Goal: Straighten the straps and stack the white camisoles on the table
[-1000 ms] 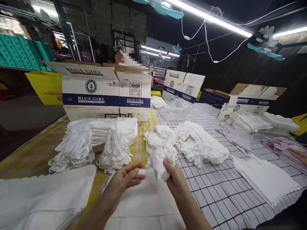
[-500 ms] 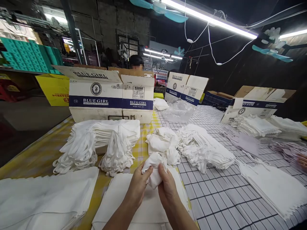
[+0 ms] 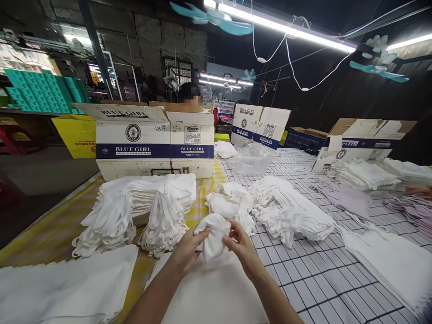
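In front of me, my left hand (image 3: 194, 247) is closed on a bunched white cloth (image 3: 213, 231), its thumb pressed on the near face. My right hand (image 3: 241, 245) is at the cloth's right edge, thumb and fingers parted, the fingertips near or touching it. Below the bunched part, smooth white fabric (image 3: 216, 288) spreads between my forearms; where one ends and the other begins is hard to see. Just beyond my hands lies a crumpled white cloth heap (image 3: 226, 202). A stack of white cloth pieces with hanging loops (image 3: 158, 193) stands to the left.
Flat white cloths (image 3: 67, 279) lie at the near left. Another looped white pile (image 3: 286, 207) and more flat white pieces (image 3: 388, 256) are on the right. Printed cartons (image 3: 135, 139) stand behind, with a clear plastic bag (image 3: 251, 157). Part of another person's hand (image 3: 418, 192) shows at the far right.
The bunched cloth has moved slightly left and its top is rounder. My right hand has loosened and shifted right, while my left keeps hold. More smooth fabric shows below the hands.
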The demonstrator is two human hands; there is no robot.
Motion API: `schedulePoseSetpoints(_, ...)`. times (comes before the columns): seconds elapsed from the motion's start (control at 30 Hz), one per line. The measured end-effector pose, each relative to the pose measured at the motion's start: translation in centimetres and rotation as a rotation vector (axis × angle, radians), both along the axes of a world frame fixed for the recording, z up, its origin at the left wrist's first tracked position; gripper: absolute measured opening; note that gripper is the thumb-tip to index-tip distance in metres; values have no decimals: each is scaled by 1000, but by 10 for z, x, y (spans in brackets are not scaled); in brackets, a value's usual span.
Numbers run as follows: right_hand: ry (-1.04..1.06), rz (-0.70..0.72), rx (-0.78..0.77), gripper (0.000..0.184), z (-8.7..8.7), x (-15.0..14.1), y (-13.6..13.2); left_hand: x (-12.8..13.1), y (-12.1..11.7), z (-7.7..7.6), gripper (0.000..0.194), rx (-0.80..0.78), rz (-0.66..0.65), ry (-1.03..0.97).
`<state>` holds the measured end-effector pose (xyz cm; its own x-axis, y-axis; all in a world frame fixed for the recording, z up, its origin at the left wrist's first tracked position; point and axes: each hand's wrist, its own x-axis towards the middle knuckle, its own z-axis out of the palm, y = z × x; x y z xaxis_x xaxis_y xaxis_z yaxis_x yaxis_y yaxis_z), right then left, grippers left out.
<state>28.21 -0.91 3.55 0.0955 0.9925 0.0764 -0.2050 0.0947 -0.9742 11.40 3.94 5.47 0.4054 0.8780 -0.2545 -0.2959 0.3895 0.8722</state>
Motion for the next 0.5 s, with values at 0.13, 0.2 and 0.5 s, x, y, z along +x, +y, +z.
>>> schedulePoseSetpoints(0.13,-3,-206,-37,38,-25,22,5,14,43,9,40,82,139,32)
schedulePoseSetpoints(0.2,21,-265,-49,35,-41,33,7,25,71,13,38,128,202,34)
schedulePoseSetpoints(0.5,65,-316,-96,36,-83,49,26,80,196,21,32,415,422,236)
